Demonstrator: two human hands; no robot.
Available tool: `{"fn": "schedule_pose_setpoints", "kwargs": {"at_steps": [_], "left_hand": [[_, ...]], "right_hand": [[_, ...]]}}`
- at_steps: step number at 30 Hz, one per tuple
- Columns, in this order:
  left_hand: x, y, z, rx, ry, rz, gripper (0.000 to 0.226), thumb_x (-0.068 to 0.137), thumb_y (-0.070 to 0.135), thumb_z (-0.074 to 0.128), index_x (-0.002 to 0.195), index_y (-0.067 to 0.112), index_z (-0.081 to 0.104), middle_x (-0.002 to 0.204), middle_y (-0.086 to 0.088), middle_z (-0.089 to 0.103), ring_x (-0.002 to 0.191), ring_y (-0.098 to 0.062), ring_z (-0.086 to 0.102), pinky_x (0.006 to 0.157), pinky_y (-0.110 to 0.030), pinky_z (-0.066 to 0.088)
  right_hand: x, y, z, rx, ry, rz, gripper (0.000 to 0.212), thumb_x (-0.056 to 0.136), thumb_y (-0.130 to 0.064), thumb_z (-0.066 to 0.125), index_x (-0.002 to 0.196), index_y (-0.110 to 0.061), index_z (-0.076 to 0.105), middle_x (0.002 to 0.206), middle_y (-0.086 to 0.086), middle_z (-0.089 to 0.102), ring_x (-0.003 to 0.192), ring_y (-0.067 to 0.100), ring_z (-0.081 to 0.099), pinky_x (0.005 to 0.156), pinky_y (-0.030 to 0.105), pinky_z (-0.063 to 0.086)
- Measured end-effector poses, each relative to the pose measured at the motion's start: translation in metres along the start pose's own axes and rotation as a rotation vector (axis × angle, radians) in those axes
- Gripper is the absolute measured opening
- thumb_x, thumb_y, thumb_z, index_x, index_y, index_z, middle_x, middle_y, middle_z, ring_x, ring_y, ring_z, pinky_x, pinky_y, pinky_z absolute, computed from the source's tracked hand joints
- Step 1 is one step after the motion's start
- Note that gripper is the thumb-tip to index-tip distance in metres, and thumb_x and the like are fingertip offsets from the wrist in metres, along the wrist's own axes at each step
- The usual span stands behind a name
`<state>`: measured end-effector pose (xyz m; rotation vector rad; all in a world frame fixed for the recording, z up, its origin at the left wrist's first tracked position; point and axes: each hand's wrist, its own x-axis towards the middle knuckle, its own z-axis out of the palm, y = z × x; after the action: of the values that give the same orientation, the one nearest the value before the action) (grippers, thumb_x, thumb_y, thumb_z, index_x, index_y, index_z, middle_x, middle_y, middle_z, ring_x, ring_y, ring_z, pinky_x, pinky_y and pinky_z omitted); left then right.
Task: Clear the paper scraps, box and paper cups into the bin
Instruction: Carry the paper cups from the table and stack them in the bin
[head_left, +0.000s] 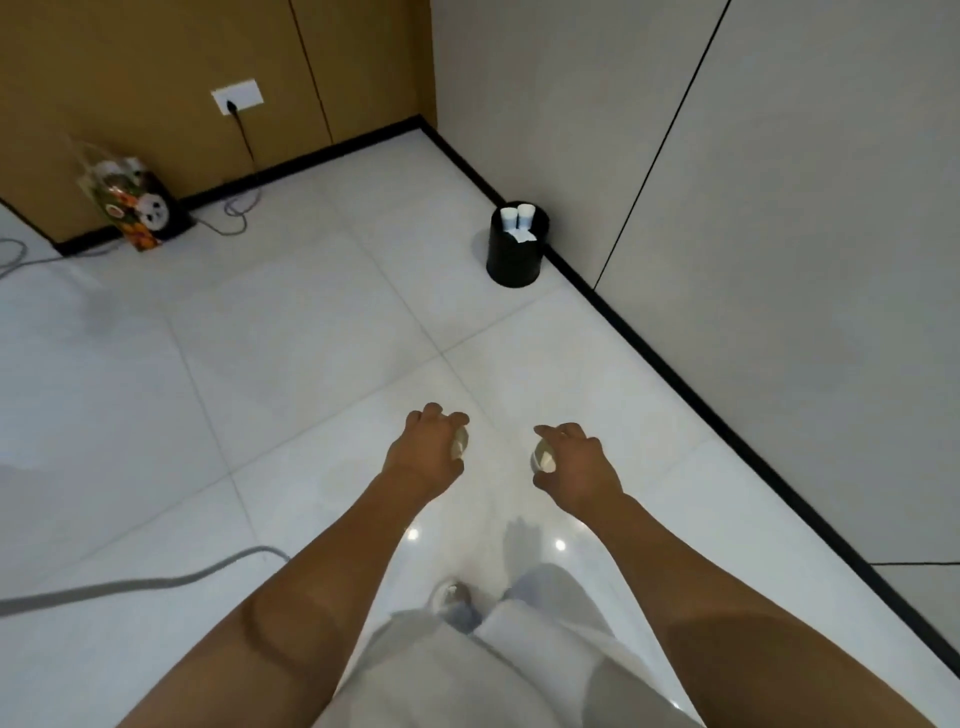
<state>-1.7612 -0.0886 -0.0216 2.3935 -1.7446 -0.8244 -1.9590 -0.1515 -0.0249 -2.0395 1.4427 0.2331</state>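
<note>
Both forearms reach out low over the white tile floor. Ahead and slightly right, well apart from both hands, the black bin stands against the wall with two paper cups already inside. Left hand and right hand, the nearer one, each curl around something pale, likely a paper cup, mostly hidden by fingers

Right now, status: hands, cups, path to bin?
Left hand grips a paper cup; right hand grips another cup. Black bin ahead by the wall, two cups inside. Floor between looks unobstructed.
</note>
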Motion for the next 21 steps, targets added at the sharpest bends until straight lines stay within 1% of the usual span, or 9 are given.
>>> {"fn": "schedule_pose_setpoints", "kwargs": {"at_steps": [5, 8, 10, 14, 16, 21], "left_hand": [[0.103, 0.014, -0.035, 0.009, -0.055, 0.049, 0.055, 0.087, 0.022, 0.06, 0.138, 0.028, 0.042, 0.141, -0.003, 0.034, 0.127, -0.022, 0.033, 0.093, -0.039, 0.048], [0.172, 0.027, -0.049, -0.008, -0.051, 0.053, 0.055, 0.087, 0.022, 0.06, 0.138, 0.029, 0.041, 0.142, -0.002, 0.033, 0.128, -0.022, 0.032, 0.092, -0.038, 0.049], [0.222, 0.038, -0.059, -0.019, -0.043, 0.045, 0.055, 0.087, 0.023, 0.06, 0.138, 0.03, 0.041, 0.142, -0.001, 0.033, 0.128, -0.021, 0.032, 0.091, -0.038, 0.049], [0.312, 0.063, -0.086, -0.039, -0.036, 0.001, 0.056, 0.086, 0.022, 0.061, 0.139, 0.029, 0.041, 0.141, -0.001, 0.033, 0.128, -0.022, 0.032, 0.092, -0.038, 0.049], [0.352, 0.075, -0.102, -0.05, -0.027, -0.015, 0.057, 0.086, 0.022, 0.061, 0.139, 0.028, 0.041, 0.141, -0.001, 0.034, 0.127, -0.022, 0.033, 0.094, -0.038, 0.049], [0.434, 0.09, -0.138, -0.069, -0.016, -0.037, 0.056, 0.086, 0.021, 0.061, 0.139, 0.027, 0.042, 0.139, -0.002, 0.035, 0.126, -0.022, 0.035, 0.093, -0.038, 0.05]], "right_hand": [[0.082, 0.004, -0.047, 0.039, 0.003, 0.07, 0.065, 0.087, -0.021, 0.064, 0.145, -0.027, 0.037, 0.141, 0.002, 0.038, 0.123, 0.028, 0.042, 0.092, 0.035, 0.049], [0.143, 0.015, -0.076, 0.038, 0.011, 0.082, 0.065, 0.087, -0.023, 0.064, 0.146, -0.028, 0.037, 0.141, 0.001, 0.038, 0.122, 0.028, 0.042, 0.091, 0.034, 0.049], [0.19, 0.023, -0.101, 0.048, 0.019, 0.078, 0.065, 0.086, -0.022, 0.063, 0.145, -0.028, 0.036, 0.14, 0.001, 0.038, 0.121, 0.028, 0.041, 0.088, 0.034, 0.049], [0.283, 0.032, -0.163, 0.015, 0.025, 0.035, 0.065, 0.087, -0.024, 0.063, 0.146, -0.027, 0.035, 0.142, 0.002, 0.036, 0.123, 0.028, 0.04, 0.093, 0.035, 0.049], [0.324, 0.033, -0.194, 0.009, 0.024, 0.024, 0.065, 0.088, -0.024, 0.062, 0.146, -0.027, 0.034, 0.144, 0.001, 0.035, 0.124, 0.029, 0.039, 0.092, 0.036, 0.049], [0.41, 0.032, -0.253, 0.003, 0.004, -0.002, 0.066, 0.088, -0.024, 0.063, 0.147, -0.025, 0.034, 0.144, 0.003, 0.034, 0.125, 0.029, 0.039, 0.095, 0.036, 0.048]]}}
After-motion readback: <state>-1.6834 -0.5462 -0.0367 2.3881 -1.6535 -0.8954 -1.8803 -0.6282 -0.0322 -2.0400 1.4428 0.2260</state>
